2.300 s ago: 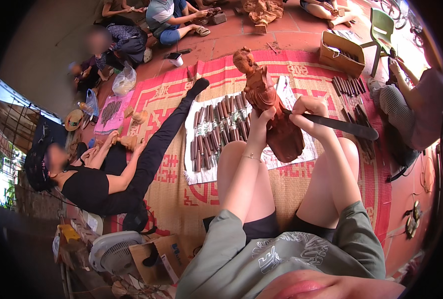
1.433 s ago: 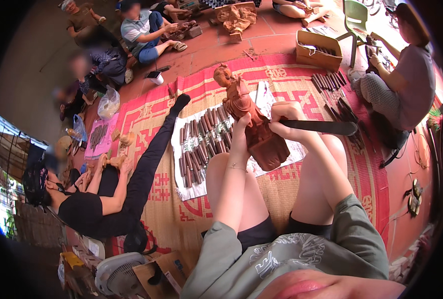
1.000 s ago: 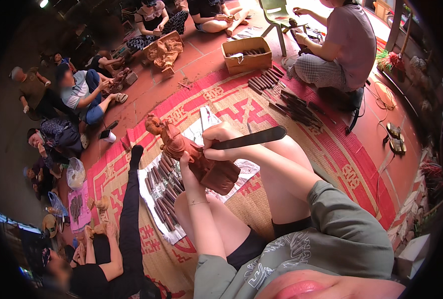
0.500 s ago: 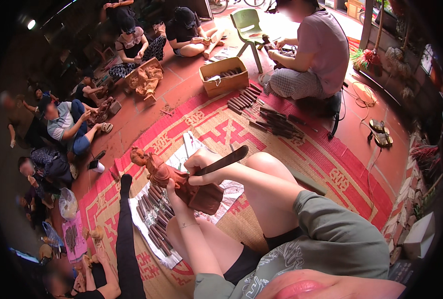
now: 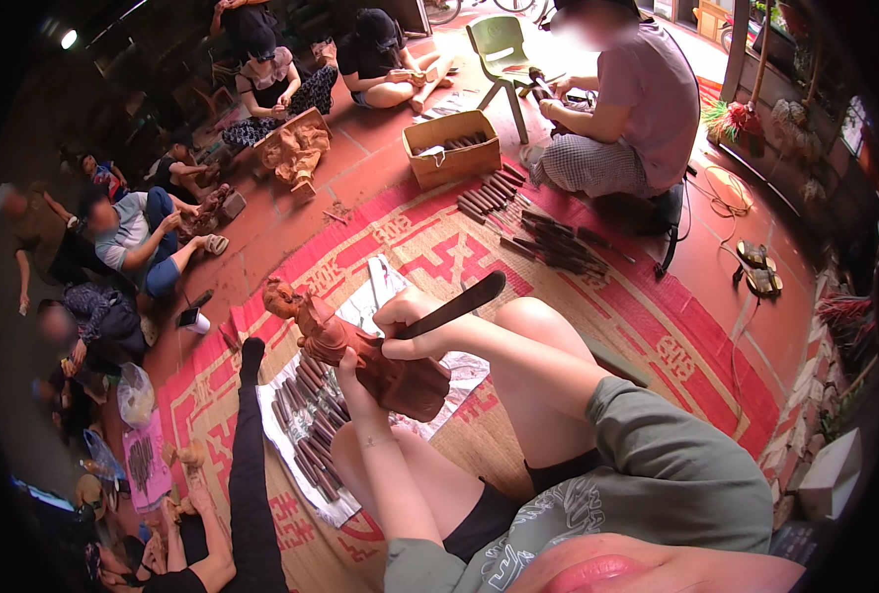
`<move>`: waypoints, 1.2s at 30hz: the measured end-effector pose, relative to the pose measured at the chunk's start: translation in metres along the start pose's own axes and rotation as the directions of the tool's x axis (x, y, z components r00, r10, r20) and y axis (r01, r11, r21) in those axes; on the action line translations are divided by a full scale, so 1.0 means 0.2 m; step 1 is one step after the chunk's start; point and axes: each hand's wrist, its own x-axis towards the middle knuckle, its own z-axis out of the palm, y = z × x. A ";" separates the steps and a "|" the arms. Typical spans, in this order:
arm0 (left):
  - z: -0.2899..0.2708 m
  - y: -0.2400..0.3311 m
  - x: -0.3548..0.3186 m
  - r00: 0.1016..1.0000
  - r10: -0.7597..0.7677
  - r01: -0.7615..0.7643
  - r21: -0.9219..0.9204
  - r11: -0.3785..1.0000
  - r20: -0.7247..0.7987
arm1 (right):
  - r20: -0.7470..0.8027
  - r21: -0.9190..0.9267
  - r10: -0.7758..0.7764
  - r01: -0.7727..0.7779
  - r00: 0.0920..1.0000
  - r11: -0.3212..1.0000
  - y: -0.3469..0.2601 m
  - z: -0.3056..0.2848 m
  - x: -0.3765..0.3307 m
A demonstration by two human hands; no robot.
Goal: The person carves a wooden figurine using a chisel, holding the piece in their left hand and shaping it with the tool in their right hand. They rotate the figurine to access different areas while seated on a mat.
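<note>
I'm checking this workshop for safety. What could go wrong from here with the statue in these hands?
The long dark tool in the right hand might slip toward the bare left hand, which grips the carved wooden statue close by; its tip is hidden.

The statue, held tilted, could drop if that grip loosens, perhaps onto the dark-handled tools beneath.

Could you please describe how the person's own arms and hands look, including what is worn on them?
Short, loose grey-green sleeves cover the upper arms; the forearms are bare. The left hand and right hand wear no gloves. A thin bracelet circles the left wrist.
</note>
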 end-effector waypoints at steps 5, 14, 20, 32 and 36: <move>-0.01 0.05 0.01 0.995 0.102 -0.101 -0.103 0.989 0.005 | -0.097 0.160 0.049 -0.033 0.994 0.987 -0.01 -0.03 0.00; -0.01 0.04 0.02 0.972 0.211 -0.223 -0.112 0.968 -0.108 | -0.131 0.337 0.119 -0.069 0.984 0.939 0.04 0.03 0.02; -0.09 -0.02 0.08 0.952 0.263 -0.278 -0.081 0.957 -0.153 | -0.194 0.269 0.134 -0.078 0.972 0.960 0.06 0.11 0.06; -0.04 0.00 0.06 0.939 0.292 -0.312 -0.094 0.945 -0.182 | -0.303 0.297 0.122 -0.027 0.945 0.954 0.07 0.19 0.07; 0.00 0.01 0.05 0.926 0.332 -0.344 -0.044 0.938 -0.180 | -0.253 0.284 0.100 -0.025 0.962 0.958 0.13 0.21 0.08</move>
